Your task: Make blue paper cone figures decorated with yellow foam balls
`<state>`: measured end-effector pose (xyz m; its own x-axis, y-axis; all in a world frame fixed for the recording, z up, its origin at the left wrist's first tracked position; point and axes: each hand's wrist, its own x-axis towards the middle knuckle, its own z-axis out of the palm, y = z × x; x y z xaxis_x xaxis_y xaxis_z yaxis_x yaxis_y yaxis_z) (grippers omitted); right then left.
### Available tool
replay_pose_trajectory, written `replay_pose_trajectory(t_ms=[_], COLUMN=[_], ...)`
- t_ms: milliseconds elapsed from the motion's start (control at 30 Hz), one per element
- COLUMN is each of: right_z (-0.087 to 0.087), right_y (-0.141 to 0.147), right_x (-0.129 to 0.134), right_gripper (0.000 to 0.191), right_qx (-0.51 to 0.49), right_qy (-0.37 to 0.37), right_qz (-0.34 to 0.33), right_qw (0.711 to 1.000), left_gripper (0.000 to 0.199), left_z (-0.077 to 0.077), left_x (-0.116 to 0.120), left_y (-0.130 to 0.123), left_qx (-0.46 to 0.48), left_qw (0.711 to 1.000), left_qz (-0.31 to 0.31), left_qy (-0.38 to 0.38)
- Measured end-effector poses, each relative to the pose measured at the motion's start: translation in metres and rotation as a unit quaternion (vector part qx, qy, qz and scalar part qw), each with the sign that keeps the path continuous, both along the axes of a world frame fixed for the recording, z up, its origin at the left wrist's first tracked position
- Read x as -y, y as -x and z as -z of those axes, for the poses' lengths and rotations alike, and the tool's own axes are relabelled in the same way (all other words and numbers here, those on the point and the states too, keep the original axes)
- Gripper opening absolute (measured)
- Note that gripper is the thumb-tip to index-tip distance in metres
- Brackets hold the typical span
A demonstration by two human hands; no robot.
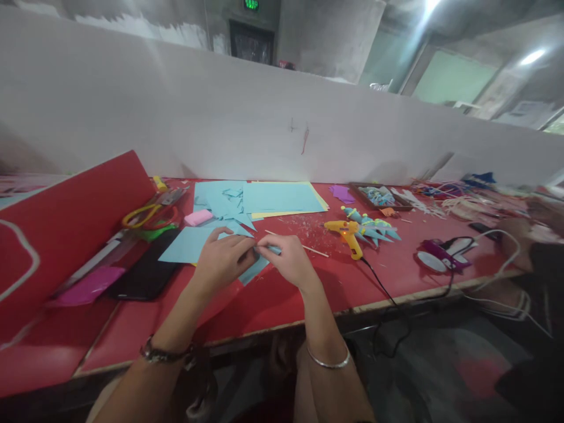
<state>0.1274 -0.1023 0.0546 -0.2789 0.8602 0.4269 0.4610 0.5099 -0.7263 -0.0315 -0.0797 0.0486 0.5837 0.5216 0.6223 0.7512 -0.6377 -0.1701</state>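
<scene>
Red table: here's my whole stage, the table [273, 306] filling the frame from left to right, its front edge low in the picture.
Blue sheet: one big sheet [284, 198] at upper centre, well beyond my fingers.
Hands: centre of frame, and it's close work! My left hand [225, 254] has its fingers curled, my right hand [285, 255] comes in opposite, the tips nearly meeting. Whether they pinch anything, I can't tell; the fingers hide it.
Glue gun: right of centre, the yellow gun [352, 239], its little light glowing. If it's hot, a careless swing of my right hand could mean a burn.
Cord: the black cord [376, 273] runs over the front edge; a snagged arm or knee could drag the gun off.
Small blue paper: right beneath my fingers, the piece [254, 271]; too hard a press might crease it.
Stick: just beyond my right hand, the thin stick [316, 251]; a nudge could roll it away.
</scene>
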Motion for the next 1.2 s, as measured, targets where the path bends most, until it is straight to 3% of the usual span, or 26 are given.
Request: replay_pose_trajectory(t_ms=[233, 433, 600, 667, 767, 833, 900, 1033, 1200], right_z=[0.012, 0.014, 0.018, 0.020, 0.022, 0.023, 0.022, 0.020, 0.021], right_y=[-0.002, -0.020, -0.030, -0.030, -0.028, -0.027, -0.023, -0.007, 0.012], right_x=[-0.003, 0.001, 0.004, 0.004, 0.004, 0.004, 0.006, 0.012, 0.011], right_gripper=[0.021, 0.019, 0.016, 0.017, 0.017, 0.018, 0.018, 0.015, 0.013], right_qx=[-0.010, -0.056, -0.068, -0.065, -0.067, -0.057, -0.013, 0.121, 0.165], right_qy=[0.024, 0.068, 0.095, 0.105, 0.103, 0.090, 0.054, -0.089, -0.143], right_qz=[0.005, 0.018, 0.026, 0.010, -0.004, 0.000, 0.028, 0.135, 0.113], right_qw=[1.000, 0.996, 0.993, 0.992, 0.992, 0.994, 0.998, 0.979, 0.969], left_gripper=[0.026, 0.025, 0.020, 0.022, 0.029, 0.032, 0.038, 0.040, 0.041], left_z=[0.009, 0.012, 0.002, -0.002, -0.004, -0.004, -0.003, -0.003, -0.002], left_x=[-0.004, -0.014, -0.014, -0.011, -0.006, -0.003, -0.002, 0.000, 0.004], left_y=[0.005, 0.035, 0.058, 0.055, 0.041, 0.033, 0.028, 0.024, 0.017], left_qx=[-0.010, -0.004, 0.075, 0.122, 0.117, 0.068, 0.030, 0.007, 0.021], left_qw=[1.000, 0.998, 0.981, 0.970, 0.941, 0.924, 0.920, 0.928, 0.929], left_qz=[-0.026, -0.043, -0.130, -0.099, 0.017, 0.079, 0.101, 0.069, 0.060], left_qy=[0.009, 0.055, 0.120, 0.187, 0.316, 0.367, 0.377, 0.367, 0.363])
